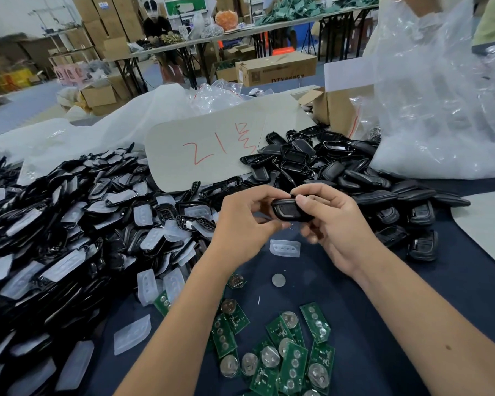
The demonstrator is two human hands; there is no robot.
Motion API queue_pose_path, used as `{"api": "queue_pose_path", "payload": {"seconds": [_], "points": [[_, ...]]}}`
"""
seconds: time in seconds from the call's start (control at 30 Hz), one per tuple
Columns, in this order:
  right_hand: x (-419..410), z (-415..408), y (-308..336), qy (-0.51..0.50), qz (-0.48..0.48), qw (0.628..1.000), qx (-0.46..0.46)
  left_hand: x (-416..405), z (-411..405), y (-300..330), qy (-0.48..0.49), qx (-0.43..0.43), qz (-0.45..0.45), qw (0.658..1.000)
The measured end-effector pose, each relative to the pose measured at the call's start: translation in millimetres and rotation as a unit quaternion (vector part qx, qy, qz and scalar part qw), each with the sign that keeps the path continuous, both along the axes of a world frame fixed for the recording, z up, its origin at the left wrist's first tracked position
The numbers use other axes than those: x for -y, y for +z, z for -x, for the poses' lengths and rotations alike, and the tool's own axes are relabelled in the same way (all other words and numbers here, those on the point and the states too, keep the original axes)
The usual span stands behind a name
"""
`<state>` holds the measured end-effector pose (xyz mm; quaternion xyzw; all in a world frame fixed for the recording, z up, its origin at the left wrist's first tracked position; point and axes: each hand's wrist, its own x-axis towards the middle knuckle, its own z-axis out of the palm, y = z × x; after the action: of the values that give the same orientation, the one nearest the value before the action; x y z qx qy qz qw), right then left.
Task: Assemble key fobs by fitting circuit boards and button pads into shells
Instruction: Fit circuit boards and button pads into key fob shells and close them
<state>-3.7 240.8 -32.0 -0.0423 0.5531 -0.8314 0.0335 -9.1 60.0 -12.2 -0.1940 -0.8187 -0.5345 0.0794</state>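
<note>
A black key fob point(287, 210) is held above the dark table cloth point(412, 304) between both hands. My left hand point(246, 221) pinches its left end; my right hand point(330, 221) wraps its right end, thumb on top. A translucent white button pad point(285, 248) lies on the cloth just below the hands. Green circuit boards point(286, 358) with coin cells lie scattered near the front. A big heap of black shell halves and white pads point(77, 224) fills the left. Black back shells point(335, 164) pile up behind the hands.
Several assembled fobs point(420, 232) lie to the right. A loose coin cell point(278, 280) rests on the cloth. A cardboard sheet with red writing point(206, 150), clear plastic bags point(440, 95) and a cardboard box point(340, 107) stand behind. A person works at a far table.
</note>
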Motion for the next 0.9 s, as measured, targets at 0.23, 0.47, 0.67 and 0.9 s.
{"api": "queue_pose_path", "payload": {"seconds": [0.23,0.47,0.67,0.9], "points": [[3,1,0,-0.018,0.001,1.0,0.018,-1,0,0,-0.019,0.037,-0.037,0.998],[-8,4,-1,0.033,-0.084,0.994,-0.063,5,0,0,-0.015,0.06,-0.075,0.995],[-14,3,0,0.035,-0.188,0.974,-0.12,12,2,0,-0.032,0.082,-0.054,0.995],[-16,3,1,0.039,-0.198,0.97,-0.138,12,2,4,-0.025,0.068,-0.014,0.997]]}}
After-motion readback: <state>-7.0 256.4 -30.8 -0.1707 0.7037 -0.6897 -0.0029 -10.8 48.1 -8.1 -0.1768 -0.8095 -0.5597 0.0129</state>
